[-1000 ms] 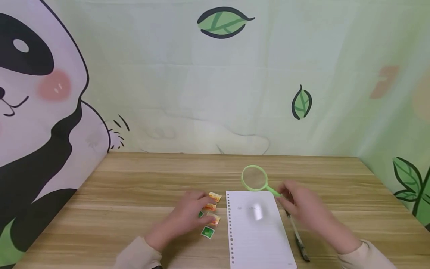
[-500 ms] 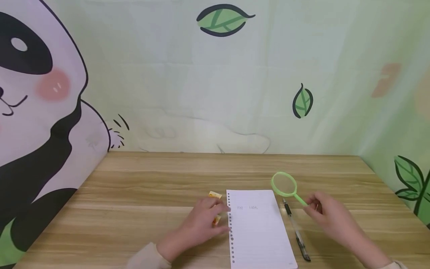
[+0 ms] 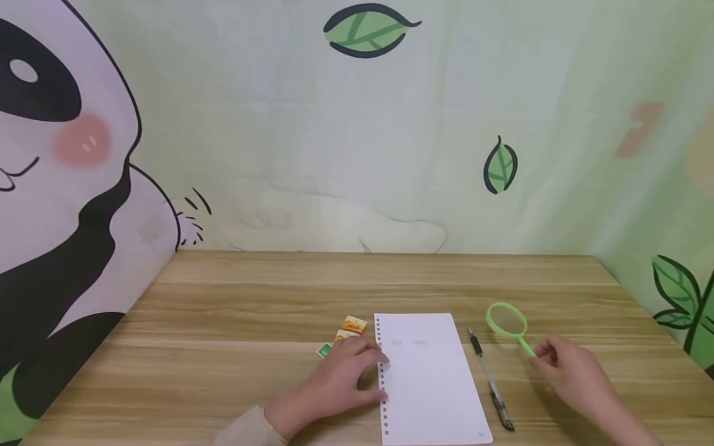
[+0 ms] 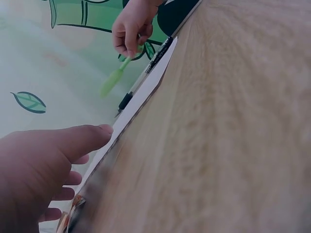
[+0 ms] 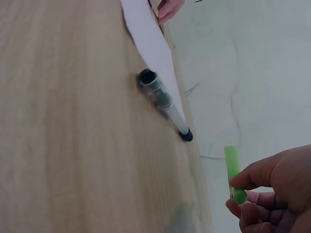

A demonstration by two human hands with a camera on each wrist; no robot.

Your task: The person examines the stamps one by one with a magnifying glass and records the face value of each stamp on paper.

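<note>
At the paper's (image 3: 432,387) three o'clock, right fingers (image 5: 258,174) pinch the magnifier (image 3: 507,320), whose thin handle (image 3: 527,347) could slip; left fingers (image 3: 372,356) spread, seemingly empty.

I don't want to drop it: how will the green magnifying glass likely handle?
The green magnifying glass is probably light: the right hand holds it by the thin handle alone. Its round head, beyond that grip, could twist or dip. The frame, seen edge-on in the left wrist view, looks straight, so it is likely stiff.
</note>
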